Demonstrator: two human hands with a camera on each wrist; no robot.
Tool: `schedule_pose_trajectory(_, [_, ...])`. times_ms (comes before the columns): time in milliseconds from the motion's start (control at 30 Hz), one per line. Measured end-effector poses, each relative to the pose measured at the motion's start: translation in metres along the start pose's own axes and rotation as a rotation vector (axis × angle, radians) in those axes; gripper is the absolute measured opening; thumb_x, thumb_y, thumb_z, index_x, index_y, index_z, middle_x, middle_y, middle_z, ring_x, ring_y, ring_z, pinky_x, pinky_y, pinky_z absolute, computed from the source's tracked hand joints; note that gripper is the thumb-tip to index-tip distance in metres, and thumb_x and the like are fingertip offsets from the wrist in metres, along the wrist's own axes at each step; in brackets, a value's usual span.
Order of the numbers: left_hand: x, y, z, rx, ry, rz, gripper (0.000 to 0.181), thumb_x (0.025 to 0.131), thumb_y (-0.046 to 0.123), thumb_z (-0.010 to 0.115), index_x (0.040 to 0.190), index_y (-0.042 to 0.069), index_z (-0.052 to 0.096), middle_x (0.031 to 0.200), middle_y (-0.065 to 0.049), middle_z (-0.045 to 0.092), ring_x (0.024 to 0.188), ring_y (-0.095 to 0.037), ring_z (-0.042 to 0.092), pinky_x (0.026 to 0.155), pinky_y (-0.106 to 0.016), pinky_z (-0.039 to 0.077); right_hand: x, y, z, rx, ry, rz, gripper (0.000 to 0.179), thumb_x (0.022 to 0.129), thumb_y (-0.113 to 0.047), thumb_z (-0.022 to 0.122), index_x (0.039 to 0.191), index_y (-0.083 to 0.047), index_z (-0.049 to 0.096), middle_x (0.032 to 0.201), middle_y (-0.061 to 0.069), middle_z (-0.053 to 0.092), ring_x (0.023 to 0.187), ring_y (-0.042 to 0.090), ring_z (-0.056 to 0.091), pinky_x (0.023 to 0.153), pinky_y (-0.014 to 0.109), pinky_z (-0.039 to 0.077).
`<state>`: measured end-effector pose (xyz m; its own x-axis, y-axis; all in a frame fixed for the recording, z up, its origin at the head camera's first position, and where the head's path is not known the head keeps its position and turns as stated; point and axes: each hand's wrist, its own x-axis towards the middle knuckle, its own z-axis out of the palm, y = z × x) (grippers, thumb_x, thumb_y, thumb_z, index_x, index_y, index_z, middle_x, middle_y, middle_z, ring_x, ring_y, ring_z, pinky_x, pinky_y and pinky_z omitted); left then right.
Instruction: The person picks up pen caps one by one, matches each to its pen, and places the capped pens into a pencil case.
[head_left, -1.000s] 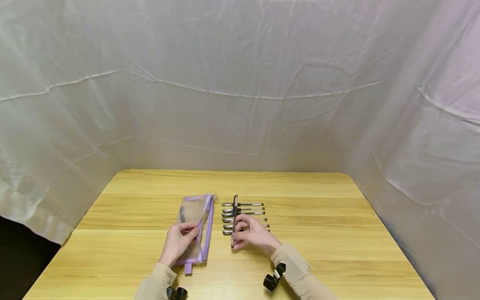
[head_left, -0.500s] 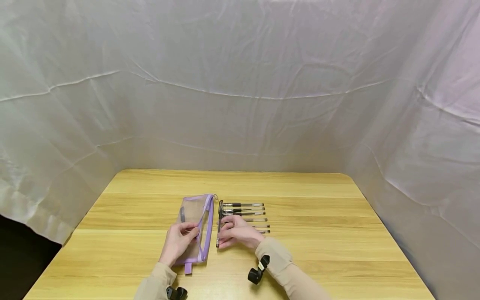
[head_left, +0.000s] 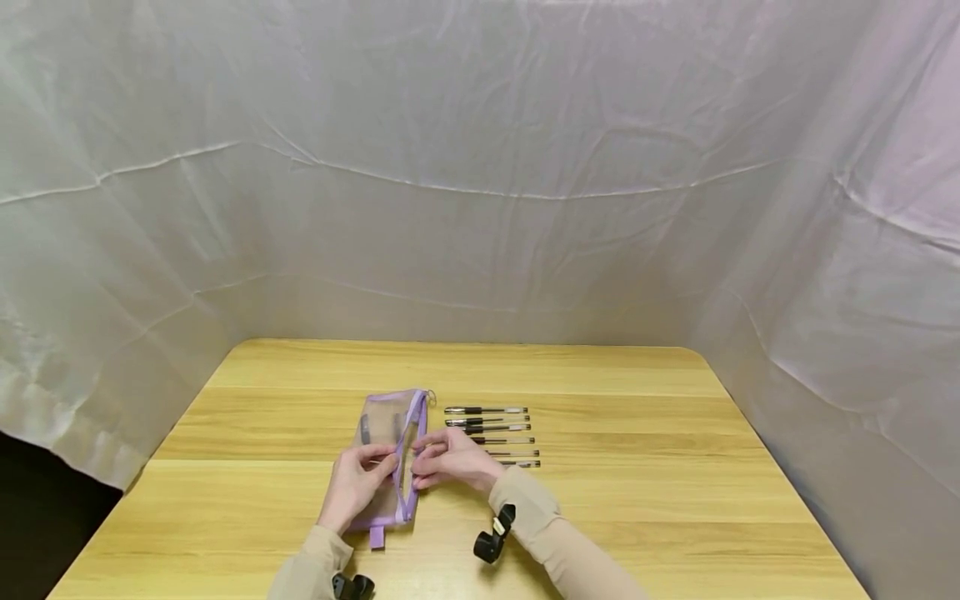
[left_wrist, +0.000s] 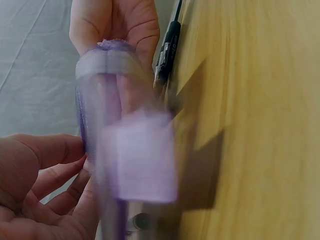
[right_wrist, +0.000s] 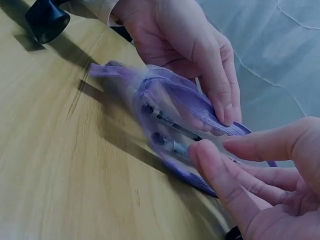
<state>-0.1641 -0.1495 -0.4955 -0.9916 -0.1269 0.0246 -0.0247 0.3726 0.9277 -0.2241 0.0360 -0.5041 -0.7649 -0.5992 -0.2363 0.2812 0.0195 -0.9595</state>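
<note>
A purple mesh zip pouch (head_left: 382, 497) lies on the left part of the table, its zipped mouth spread apart on the right side. My left hand (head_left: 357, 486) pinches the upper edge of that mouth between thumb and fingers. Two clear-barrelled pens show inside through the opening; the right wrist view has one pen (right_wrist: 172, 122) further in and another pen (right_wrist: 175, 146) with its end by my right thumb. My right hand (head_left: 452, 459) is at the mouth, fingers fairly straight, thumb and index fingertips apart. The hand covers part of the second pen.
Several black gel pens (head_left: 498, 427) lie in a row just right of the pouch, partly behind my right hand. A purple tab (head_left: 377, 537) sticks out at the pouch's near end. Grey cloth (head_left: 480, 250) hangs around the wooden table (head_left: 637, 467).
My right hand has carried a pen leftward from over the row to the pouch, and the pen is now inside its mouth. My left hand has stayed on the pouch edge.
</note>
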Motion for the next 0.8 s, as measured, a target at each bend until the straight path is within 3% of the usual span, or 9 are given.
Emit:
schedule_pose_trajectory(267, [0.0, 0.0, -0.001, -0.04, -0.005, -0.025, 0.021, 0.091, 0.002, 0.069, 0.109, -0.009, 0.072, 0.093, -0.02, 0.075, 0.07, -0.011, 0.064, 0.06, -0.022, 0.058, -0.026, 0.004, -0.024, -0.087, 0.017, -0.081, 0.047, 0.091, 0.001, 0.067, 0.134, 0.012, 0.053, 0.112, 0.03, 0.068, 0.073, 0.015, 0.071, 0.072, 0.03, 0.063])
schedule_pose_trajectory(433, [0.001, 0.0, -0.001, -0.044, -0.011, -0.018, 0.023, 0.092, 0.003, 0.069, 0.11, -0.01, 0.071, 0.092, -0.02, 0.074, 0.071, -0.011, 0.064, 0.061, -0.024, 0.059, -0.053, 0.007, -0.051, -0.235, 0.066, -0.11, 0.041, 0.092, -0.005, 0.067, 0.13, 0.008, 0.058, 0.108, 0.029, 0.068, 0.066, 0.014, 0.066, 0.061, 0.027, 0.06])
schedule_pose_trajectory(600, [0.002, 0.0, 0.0, -0.043, -0.016, -0.02, 0.023, 0.092, 0.004, 0.069, 0.111, -0.01, 0.071, 0.094, -0.02, 0.074, 0.071, -0.011, 0.064, 0.06, -0.024, 0.059, -0.072, 0.01, -0.078, -0.414, 0.141, -0.149, 0.034, 0.091, -0.008, 0.07, 0.122, 0.006, 0.065, 0.096, 0.017, 0.071, 0.059, 0.008, 0.056, 0.05, 0.017, 0.048])
schedule_pose_trajectory(800, [0.002, -0.001, 0.0, -0.044, -0.016, -0.025, 0.024, 0.092, 0.004, 0.069, 0.111, -0.01, 0.07, 0.094, -0.02, 0.074, 0.071, -0.011, 0.063, 0.06, -0.022, 0.057, -0.084, 0.015, -0.107, -0.617, 0.252, -0.215, 0.029, 0.087, -0.015, 0.076, 0.111, 0.001, 0.072, 0.094, 0.01, 0.071, 0.075, 0.006, 0.059, 0.066, 0.017, 0.051])
